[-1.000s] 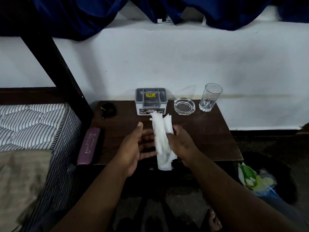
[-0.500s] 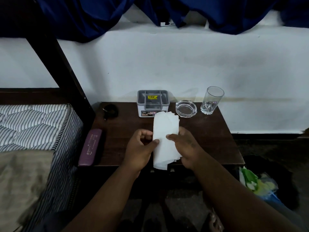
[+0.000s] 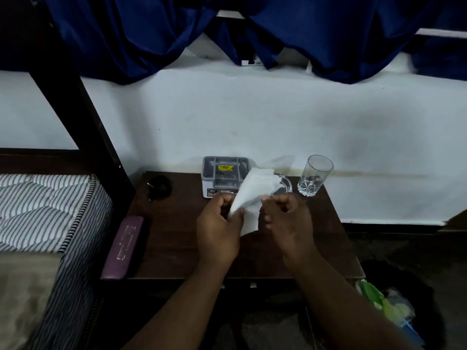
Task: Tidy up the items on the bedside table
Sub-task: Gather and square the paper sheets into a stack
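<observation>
Between the person's fingertips, the white tissue [image 3: 249, 195] is pinched by the left hand [image 3: 219, 229], seemingly for folding, while the right hand [image 3: 286, 219] curls loosely beside it, grasp unclear.

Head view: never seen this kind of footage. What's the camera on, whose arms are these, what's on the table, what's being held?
There is no robot here. A person wears one wide-angle camera on the head, looking forward and down, so the two arms reaching in from the bottom edge are the wearer's own.

The left hand grips a white folded tissue over the dark wooden bedside table; the right hand is curled beside the tissue, fingertips at its edge.

At the table's back stand a grey box with a yellow label, a glass ashtray partly hidden by the tissue, and an empty drinking glass. A small dark object sits back left, too dim to identify. A purple case lies along the left edge, beside a striped mattress.
</observation>
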A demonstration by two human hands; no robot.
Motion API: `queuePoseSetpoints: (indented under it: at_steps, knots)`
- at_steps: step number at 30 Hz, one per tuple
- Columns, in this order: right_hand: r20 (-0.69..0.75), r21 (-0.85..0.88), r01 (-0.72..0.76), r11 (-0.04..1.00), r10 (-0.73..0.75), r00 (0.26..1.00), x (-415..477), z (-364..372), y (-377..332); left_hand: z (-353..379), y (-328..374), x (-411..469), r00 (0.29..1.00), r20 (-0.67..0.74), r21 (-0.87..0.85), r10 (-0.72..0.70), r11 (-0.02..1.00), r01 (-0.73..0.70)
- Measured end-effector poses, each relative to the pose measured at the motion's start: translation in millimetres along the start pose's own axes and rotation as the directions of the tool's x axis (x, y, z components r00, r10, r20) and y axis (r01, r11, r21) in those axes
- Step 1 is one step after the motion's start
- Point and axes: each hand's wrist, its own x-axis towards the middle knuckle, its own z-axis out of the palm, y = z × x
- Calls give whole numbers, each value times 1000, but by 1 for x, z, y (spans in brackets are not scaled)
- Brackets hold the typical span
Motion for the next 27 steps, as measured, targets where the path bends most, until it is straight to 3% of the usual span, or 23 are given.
queuePoseSetpoints:
  at_steps: [2,6,11,15,20,27]
  knots:
    - [43,72,15,997,-18,999,-5,9,-15,7,5,4,992,-46,39,118,992,-116]
    - [-23,-27,69,997,-70,997,7,17,-44,19,6,12,935,-93,180,341,930,-321]
    - [-116,-116,158,981,-171,978,33,23,-60,30,5,28,891,-42,288,451,860,-422]
    - [-181,-184,263,947,-296,938,51,24,-72,37,3,46,911,-45,267,409,884,-384]
    - [-247,-301,421,856,-496,832,76,34,-74,37,-8,65,974,-92,178,205,966,-187]
    - [-164,-383,454,804,-543,824,87,50,-58,39,-25,93,988,138,34,67,997,-72]
